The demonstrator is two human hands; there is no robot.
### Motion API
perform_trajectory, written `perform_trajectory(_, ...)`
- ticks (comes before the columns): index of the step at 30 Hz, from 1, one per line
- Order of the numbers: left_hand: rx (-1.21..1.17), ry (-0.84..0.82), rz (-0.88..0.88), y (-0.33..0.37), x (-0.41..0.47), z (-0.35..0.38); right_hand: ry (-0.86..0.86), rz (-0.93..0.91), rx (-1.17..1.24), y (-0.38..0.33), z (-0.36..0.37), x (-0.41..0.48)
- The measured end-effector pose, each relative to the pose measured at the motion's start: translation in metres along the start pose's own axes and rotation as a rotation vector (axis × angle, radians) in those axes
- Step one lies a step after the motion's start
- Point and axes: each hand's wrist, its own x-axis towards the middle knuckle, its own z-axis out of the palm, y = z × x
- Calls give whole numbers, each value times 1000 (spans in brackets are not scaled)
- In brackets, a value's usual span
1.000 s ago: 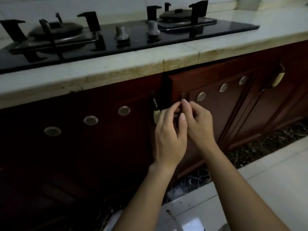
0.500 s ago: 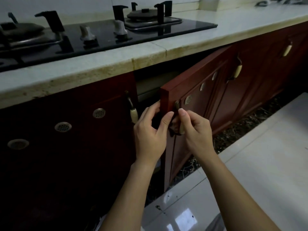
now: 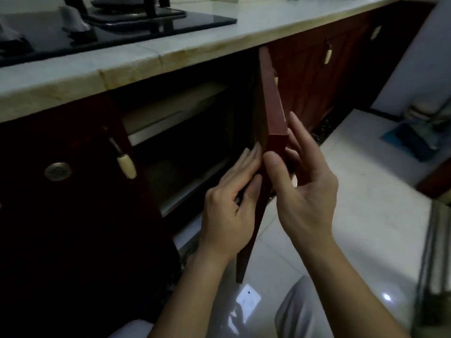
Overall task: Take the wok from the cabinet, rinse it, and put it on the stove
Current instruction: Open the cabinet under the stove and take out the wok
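Cabinet door (image 3: pixel 272 113) stands open under the counter (image 3: pixel 219 42). The right hand (image 3: pixel 305 191) pinches its edge, and the left hand (image 3: pixel 229 208) lies flat-fingered on its inner face. The cabinet (image 3: pixel 195 142) is too dark to show the wok.

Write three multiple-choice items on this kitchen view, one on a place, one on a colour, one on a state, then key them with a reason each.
1. The stove sits: A on the counter; B on the floor; C inside the cabinet.
2. The cabinet door that the left hand and right hand touch is: A white; B reddish-brown; C green.
3. That door is: A shut; B swung open; C lying on the floor.

Key:
1 A, its black glass lies flat on the pale counter top.
2 B, its lit edge shows that colour.
3 B, it stands edge-on to the camera, with the dark inside exposed beside it.
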Motion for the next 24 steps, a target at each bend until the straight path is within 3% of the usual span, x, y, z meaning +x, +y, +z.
perform_trajectory(5, -87, -119, 44, 5, 4, 52, 110, -47, -181, 11, -43, 10)
perform_trajectory(13, -25, -242, 114, 1, 22, 130, 276, -86, -358, 36, -96, 32)
perform_trajectory(24, 272, -460, 245, 5, 68, 154, 356, -92, -518, 73, -141, 68)
